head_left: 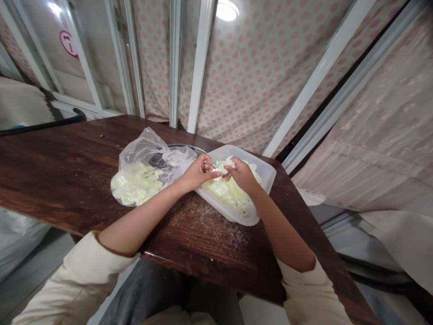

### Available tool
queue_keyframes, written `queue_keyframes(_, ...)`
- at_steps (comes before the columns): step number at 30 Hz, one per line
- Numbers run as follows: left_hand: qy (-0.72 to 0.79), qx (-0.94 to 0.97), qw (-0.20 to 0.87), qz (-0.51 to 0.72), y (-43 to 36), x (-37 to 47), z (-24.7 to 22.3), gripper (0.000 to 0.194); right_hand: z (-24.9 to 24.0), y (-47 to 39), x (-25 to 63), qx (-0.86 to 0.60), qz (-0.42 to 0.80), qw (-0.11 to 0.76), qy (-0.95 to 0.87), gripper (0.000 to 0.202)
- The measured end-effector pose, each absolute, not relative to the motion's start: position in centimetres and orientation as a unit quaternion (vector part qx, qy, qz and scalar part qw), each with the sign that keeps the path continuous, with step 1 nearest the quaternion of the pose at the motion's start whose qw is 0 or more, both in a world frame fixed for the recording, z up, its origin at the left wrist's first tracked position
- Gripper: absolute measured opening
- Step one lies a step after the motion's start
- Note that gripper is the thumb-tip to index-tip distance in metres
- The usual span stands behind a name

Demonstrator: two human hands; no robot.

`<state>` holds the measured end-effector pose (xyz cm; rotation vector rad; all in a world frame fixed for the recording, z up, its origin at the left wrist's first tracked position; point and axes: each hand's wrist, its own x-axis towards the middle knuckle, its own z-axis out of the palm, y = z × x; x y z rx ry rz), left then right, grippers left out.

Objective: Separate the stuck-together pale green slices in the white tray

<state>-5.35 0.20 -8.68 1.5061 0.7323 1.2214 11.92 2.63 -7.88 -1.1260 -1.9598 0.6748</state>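
Observation:
Pale green-white pieces, like petals or shredded leaves, fill a translucent white plastic tub. Over the tub's left half, my left hand is closed, with thumb and fingers pinching a small whitish piece. Facing it, my right hand is closed on a pale piece, its fingertips almost meeting those of the left. Left of the tub lies a clear plastic bag with more pale green pieces inside.
A dark brown wooden table bears everything, with fine crumbs scattered near its front edge. A dark round tray rim shows behind the bag. Glass panels with a pink-dotted curtain stand behind the table.

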Motion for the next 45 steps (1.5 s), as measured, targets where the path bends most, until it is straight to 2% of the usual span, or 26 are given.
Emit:
queue_keyframes(8,0.298,0.628,0.513,0.504,0.3,-5.4,-8.8,0.041,-7.7,2.8,12.0,-0.417,0.136,0.419,-0.795,0.028)
queue_keyframes(12,0.300,0.633,0.509,0.500,0.4,-5.4,-8.9,0.040,-7.7,3.0,12.0,-0.402,0.160,0.458,-0.776,0.020)
queue_keyframes(16,0.305,0.637,0.503,0.498,0.4,-5.4,-9.0,0.040,-7.5,2.9,12.1,-0.443,0.164,0.486,-0.735,0.022)
queue_keyframes(20,0.305,0.637,0.502,0.500,0.3,-5.4,-8.9,0.040,-7.4,2.6,12.0,-0.486,0.142,0.472,-0.722,0.033)
queue_keyframes(25,0.302,0.639,0.503,0.497,0.3,-5.4,-8.9,0.040,-7.5,2.4,11.8,-0.487,0.207,0.450,-0.719,0.056)
queue_keyframes(29,0.294,0.643,0.504,0.497,0.4,-5.4,-8.9,0.039,-7.7,2.6,11.9,-0.502,0.207,0.437,-0.717,0.048)
queue_keyframes(34,0.300,0.645,0.501,0.492,0.3,-5.5,-8.9,0.037,-8.0,3.5,12.3,-0.458,0.140,0.464,-0.746,0.043)
queue_keyframes(36,0.302,0.651,0.498,0.487,0.3,-5.5,-8.9,0.035,-7.9,3.3,12.2,-0.422,0.097,0.449,-0.781,0.040)
queue_keyframes(39,0.312,0.678,0.465,0.476,0.2,-5.5,-8.9,0.035,-7.4,2.5,11.7,-0.379,0.020,0.375,-0.846,0.035)
queue_keyframes(42,0.326,0.725,0.379,0.473,0.0,-5.4,-9.0,0.039,-7.0,1.5,11.1,-0.352,-0.039,0.285,-0.891,0.031)
queue_keyframes(45,0.343,0.751,0.306,0.474,-0.1,-5.3,-9.1,0.033,-7.0,1.1,10.8,-0.342,-0.062,0.244,-0.905,0.030)
